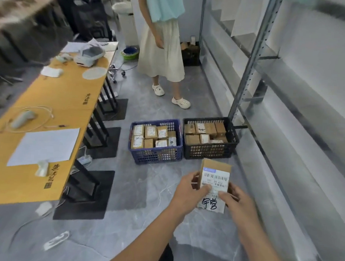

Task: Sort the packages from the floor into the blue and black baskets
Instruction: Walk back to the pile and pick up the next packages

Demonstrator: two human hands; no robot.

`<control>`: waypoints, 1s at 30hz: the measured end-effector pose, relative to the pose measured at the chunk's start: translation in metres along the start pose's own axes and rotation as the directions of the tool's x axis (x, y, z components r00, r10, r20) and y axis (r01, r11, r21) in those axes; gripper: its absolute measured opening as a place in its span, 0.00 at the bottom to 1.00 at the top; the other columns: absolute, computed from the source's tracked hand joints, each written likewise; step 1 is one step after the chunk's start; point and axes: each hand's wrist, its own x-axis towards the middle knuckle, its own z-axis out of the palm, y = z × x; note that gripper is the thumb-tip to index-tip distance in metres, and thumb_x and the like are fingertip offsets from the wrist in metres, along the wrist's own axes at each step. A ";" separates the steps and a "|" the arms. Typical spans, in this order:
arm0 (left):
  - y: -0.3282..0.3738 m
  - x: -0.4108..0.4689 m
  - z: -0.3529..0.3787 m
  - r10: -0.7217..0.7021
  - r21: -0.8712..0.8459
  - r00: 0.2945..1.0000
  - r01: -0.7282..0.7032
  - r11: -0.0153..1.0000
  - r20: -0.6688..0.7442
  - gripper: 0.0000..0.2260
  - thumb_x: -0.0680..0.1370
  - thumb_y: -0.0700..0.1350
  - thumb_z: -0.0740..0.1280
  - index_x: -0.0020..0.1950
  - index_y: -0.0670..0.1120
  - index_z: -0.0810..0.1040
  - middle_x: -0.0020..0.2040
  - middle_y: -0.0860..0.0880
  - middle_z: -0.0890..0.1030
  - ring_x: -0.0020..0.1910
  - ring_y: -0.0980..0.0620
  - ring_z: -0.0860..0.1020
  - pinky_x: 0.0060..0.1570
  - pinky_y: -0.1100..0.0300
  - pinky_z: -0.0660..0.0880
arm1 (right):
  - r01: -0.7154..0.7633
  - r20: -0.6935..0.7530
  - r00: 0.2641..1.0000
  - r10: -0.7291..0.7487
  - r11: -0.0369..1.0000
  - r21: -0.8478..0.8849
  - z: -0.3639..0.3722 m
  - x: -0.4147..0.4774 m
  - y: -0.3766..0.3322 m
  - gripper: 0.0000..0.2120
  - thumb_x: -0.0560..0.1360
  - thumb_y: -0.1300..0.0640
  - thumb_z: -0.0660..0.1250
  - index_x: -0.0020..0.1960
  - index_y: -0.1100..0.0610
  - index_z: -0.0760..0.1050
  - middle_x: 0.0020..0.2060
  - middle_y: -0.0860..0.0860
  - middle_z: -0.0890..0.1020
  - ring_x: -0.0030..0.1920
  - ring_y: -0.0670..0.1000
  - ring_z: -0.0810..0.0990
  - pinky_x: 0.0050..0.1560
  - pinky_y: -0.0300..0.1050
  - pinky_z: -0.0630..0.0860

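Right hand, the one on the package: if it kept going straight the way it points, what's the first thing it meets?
Probably the black basket. The right hand pinches the package and points forward and slightly left across bare floor toward it; depth is unclear.

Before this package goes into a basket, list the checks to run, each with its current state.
1. Grip: left hand and right hand both hold the package: ok.
2. Reading: label faces the camera, barcode and handwriting showing: ok.
3. Which basket it belongs in: cannot tell.
4. Space in blue basket and black basket, both near full: cannot tell.
5. Path: floor between hands and baskets is bare: ok.
6. Safety: bystander stands beyond the baskets, off the path: ok.
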 end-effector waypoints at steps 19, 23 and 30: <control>0.007 0.262 -0.167 -0.244 -0.077 0.964 0.237 0.969 -0.104 0.08 0.83 0.44 0.69 0.60 0.48 0.73 0.58 0.50 0.83 0.52 0.53 0.84 0.36 0.64 0.78 | -0.182 0.059 0.981 0.187 0.980 -0.080 0.192 0.251 -0.071 0.16 0.78 0.68 0.70 0.56 0.48 0.79 0.50 0.48 0.88 0.51 0.48 0.87 0.51 0.47 0.82; 0.007 0.311 -0.183 -0.272 -0.088 0.955 0.263 0.961 -0.116 0.08 0.83 0.44 0.69 0.60 0.49 0.75 0.59 0.49 0.84 0.54 0.51 0.84 0.44 0.57 0.82 | -0.220 0.060 0.972 0.227 0.969 -0.113 0.213 0.303 -0.080 0.15 0.77 0.67 0.72 0.57 0.51 0.78 0.54 0.52 0.87 0.55 0.52 0.86 0.59 0.56 0.82; 0.014 0.418 -0.189 -0.343 -0.079 0.922 0.335 0.939 -0.177 0.08 0.83 0.42 0.68 0.61 0.50 0.76 0.58 0.50 0.85 0.55 0.52 0.84 0.54 0.52 0.83 | -0.290 0.112 0.945 0.306 0.947 -0.140 0.235 0.419 -0.087 0.13 0.79 0.66 0.70 0.62 0.56 0.76 0.53 0.49 0.85 0.50 0.45 0.85 0.42 0.38 0.79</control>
